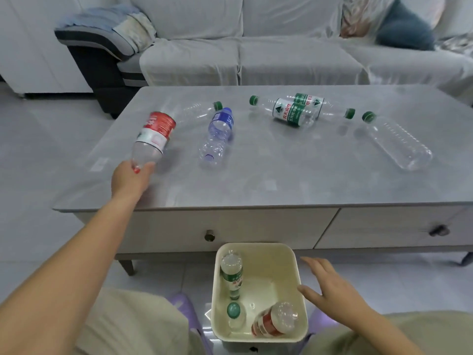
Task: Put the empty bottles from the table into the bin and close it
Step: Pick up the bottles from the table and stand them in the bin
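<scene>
— Six bottles are lying or moving above the coffee table (256, 175), by my count. How many is the bin (258, 336) already keeping?

— Three, I'm counting: a green-labelled bottle (231, 274) at its 10 o'clock wall, a green-capped one (234, 315) at 8, a red-labelled one (275, 321) at 5. The lid is sitting out of view.

— And the hands?

— The left hand (130, 179) is closing around the neck end of the red-labelled bottle (153, 137), tilting it up off the table's 9 o'clock side, probably for swinging it down to the bin. The right hand (330, 285) is hovering with fingers spread wide, holding nothing, just beside the bin's 3 o'clock rim, likely steadying it.

— What's waiting?

— One blue-labelled bottle (217, 137), a bare one (202, 110) behind it, two green-labelled bottles (294, 111) overlapping at 12, and a large bare bottle (399, 142) at 3.
</scene>
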Demonstrator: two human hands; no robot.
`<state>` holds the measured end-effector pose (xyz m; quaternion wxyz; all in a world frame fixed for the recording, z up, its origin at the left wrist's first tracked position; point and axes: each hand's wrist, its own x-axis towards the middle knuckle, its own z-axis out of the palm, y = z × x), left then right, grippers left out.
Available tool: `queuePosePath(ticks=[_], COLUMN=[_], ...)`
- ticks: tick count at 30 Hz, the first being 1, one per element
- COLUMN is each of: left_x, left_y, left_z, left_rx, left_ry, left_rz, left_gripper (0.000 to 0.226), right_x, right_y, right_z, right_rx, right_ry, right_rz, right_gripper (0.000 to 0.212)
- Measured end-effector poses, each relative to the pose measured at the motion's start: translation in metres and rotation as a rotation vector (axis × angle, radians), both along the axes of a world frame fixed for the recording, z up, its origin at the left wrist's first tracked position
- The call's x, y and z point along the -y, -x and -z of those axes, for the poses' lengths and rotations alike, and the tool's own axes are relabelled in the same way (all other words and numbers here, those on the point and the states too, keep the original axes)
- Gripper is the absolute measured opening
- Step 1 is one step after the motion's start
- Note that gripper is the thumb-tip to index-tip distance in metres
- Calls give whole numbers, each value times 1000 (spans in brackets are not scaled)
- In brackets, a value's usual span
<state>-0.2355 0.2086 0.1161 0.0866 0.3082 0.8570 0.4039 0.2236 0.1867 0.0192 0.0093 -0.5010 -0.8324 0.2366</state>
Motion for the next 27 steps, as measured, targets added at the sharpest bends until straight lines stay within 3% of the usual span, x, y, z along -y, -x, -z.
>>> queuePosePath(ticks=[3,5,9,11,13,17,21,24,27], left_x=[47,81,135,150,156,154,146,141,143], left_y=[-32,-64,-136,-164,-182,-204,-195,-191,-185], left_z=[-12,-20,-6,13,37,68,93,100,103], left_rx=[177,206,329,337,362,351,311,314,346], left_ry=[-317,-385,-244,-142,-66,160,435,442,453], left_rz=[96,256,603,724,792,869,799,725,674], left_gripper=[28,29,37,46,43,32,72,77,74], right_x=[-3,-12,-24,-22,-17,-15,-7,3,11], right_y=[10,25,62,72,76,70,62,66,79], right_z=[-16,-43,-127,-160,-172,-159,-108,-46,7], right_rx=[-102,-308,-931,-1063,-1014,-677,-348,-54,87], right_ry=[30,47,134,181,160,-36,-169,-131,5], right_rz=[-9,20,18,-39,-77,-22,65,-42,-75], right_gripper=[71,81,82,85,82,63,67,71,65])
